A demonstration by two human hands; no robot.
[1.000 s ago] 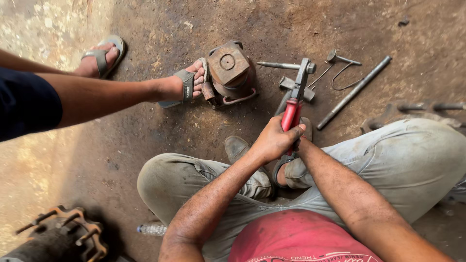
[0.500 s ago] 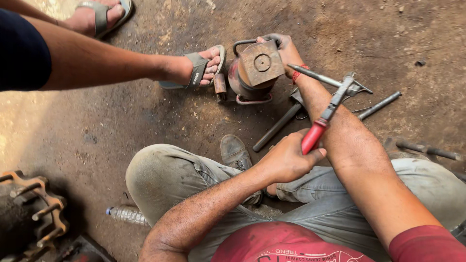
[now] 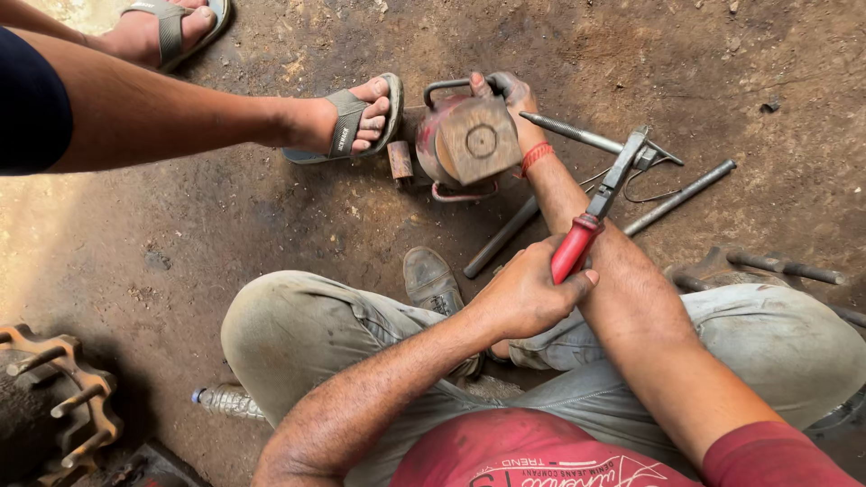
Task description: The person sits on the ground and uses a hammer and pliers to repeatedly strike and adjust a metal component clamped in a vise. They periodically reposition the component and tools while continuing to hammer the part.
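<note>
Since half a second earlier, the right hand (image 3: 505,93) had settled onto the far side of the rusty red metal housing with a square plate (image 3: 467,140), fingers curled against it. That housing sat on the dirt floor (image 3: 225,234) beside another person's sandalled foot (image 3: 347,117). Meanwhile the left hand (image 3: 528,293) stayed wrapped around the red-handled pliers (image 3: 595,209), raised above the right forearm.

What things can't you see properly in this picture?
- Right hand: its fingers are partly hidden behind the metal block, head view.
- Pliers: the left hand covers the lower handles.
- Hub: cut off by the left edge.
- Bottle: mostly hidden under the knee.
</note>
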